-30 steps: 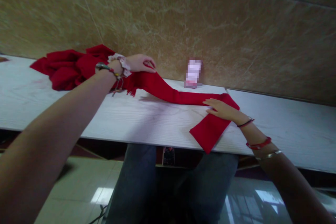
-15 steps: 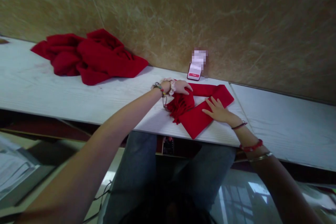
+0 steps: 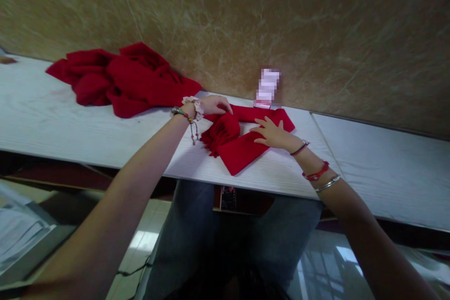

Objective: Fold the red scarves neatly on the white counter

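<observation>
A red fringed scarf (image 3: pixel 242 150) lies folded at an angle on the white tabletop, its tassels pointing down-left. My left hand (image 3: pixel 215 104) is at the scarf's upper left, fingers curled and closed on the cloth just above the fringe; the fingertips are partly hidden. On the scarf's right part, near the bend, rests my right hand (image 3: pixel 274 133), flat with fingers spread. A larger heap of crumpled red cloth (image 3: pixel 130 79) sits to the left, behind my left wrist.
A phone (image 3: pixel 267 86) with a blurred screen leans against the brown marbled wall (image 3: pixel 225 23) behind the scarf. The white tabletop (image 3: pixel 386 168) has a seam to the right of my right hand. Below its front edge are my knees. A grey holder with papers (image 3: pixel 21 234) stands at lower left.
Both hands and the folded scarf have shifted left along the table. The scarf's left end now lies close to the crumpled heap. My right hand stays spread on the cloth.
</observation>
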`<action>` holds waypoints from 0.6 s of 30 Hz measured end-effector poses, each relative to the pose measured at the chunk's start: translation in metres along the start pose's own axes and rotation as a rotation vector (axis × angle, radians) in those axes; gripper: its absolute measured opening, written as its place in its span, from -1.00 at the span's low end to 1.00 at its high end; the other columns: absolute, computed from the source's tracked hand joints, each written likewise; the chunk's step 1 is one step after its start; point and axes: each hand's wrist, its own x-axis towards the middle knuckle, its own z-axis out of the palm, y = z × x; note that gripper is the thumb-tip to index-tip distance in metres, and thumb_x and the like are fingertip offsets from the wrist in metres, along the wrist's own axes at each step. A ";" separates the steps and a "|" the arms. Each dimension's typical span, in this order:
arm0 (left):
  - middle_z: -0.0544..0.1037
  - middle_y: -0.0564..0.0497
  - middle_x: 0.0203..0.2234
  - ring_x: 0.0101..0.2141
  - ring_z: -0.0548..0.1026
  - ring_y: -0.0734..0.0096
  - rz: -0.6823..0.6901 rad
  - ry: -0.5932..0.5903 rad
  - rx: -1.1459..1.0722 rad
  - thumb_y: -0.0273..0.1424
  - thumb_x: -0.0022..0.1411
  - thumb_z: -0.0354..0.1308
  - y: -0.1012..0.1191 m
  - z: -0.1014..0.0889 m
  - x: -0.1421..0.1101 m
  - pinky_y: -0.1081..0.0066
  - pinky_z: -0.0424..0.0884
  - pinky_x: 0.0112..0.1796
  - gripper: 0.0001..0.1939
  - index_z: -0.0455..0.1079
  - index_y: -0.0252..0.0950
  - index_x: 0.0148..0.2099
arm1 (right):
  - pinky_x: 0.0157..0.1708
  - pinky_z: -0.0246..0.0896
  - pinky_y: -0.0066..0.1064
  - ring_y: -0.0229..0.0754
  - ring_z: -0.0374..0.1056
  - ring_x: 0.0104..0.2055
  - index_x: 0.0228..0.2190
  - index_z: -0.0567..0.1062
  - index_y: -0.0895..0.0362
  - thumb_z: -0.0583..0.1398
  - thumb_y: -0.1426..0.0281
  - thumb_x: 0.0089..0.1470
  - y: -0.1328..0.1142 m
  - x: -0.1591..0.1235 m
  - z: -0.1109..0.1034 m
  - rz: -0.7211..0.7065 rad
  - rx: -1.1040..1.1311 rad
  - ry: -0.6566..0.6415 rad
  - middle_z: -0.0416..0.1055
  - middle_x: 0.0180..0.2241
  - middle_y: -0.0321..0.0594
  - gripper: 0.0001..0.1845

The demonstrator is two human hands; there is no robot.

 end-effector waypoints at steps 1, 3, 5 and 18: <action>0.54 -0.04 -0.36 -0.32 0.44 0.42 0.039 -0.067 0.031 -0.71 -0.12 0.03 -0.001 0.001 0.002 0.42 0.32 -0.16 -0.76 0.48 -0.42 -0.45 | -0.02 -0.22 0.37 0.23 -0.20 0.22 -0.09 0.38 -0.02 0.13 0.26 0.04 0.000 0.000 -0.003 -0.045 -0.006 0.000 0.05 0.18 -0.14 -0.65; 0.50 -0.03 -0.18 -0.18 0.40 0.40 0.126 -0.237 0.123 -0.77 -0.16 -0.05 -0.005 0.004 0.004 0.41 0.25 -0.05 -0.61 0.50 -0.39 -0.36 | -0.01 -0.18 0.34 0.17 -0.17 0.22 -0.14 0.40 0.03 0.11 0.35 0.06 -0.002 0.000 -0.005 -0.109 0.010 0.019 0.07 0.17 -0.13 -0.72; 0.44 0.02 -0.07 -0.08 0.36 0.42 0.191 -0.312 0.219 -0.79 -0.19 -0.11 -0.011 0.007 0.002 0.41 0.21 0.00 -0.48 0.49 -0.32 -0.26 | 0.00 -0.15 0.28 0.10 -0.03 0.17 -0.15 0.39 0.08 0.09 0.40 0.07 -0.004 0.002 -0.003 -0.128 0.058 0.046 0.19 0.09 -0.08 -0.74; 0.43 -0.06 -0.07 -0.04 0.33 0.33 0.298 -0.070 0.209 -0.52 0.08 0.06 -0.003 0.024 -0.015 0.31 0.19 -0.01 -0.89 0.39 -0.33 -0.45 | 0.03 -0.10 0.00 -0.08 0.22 -0.09 -0.32 0.43 0.13 0.08 0.41 0.07 0.003 -0.002 -0.003 -0.272 0.151 0.135 0.37 -0.20 -0.10 -0.85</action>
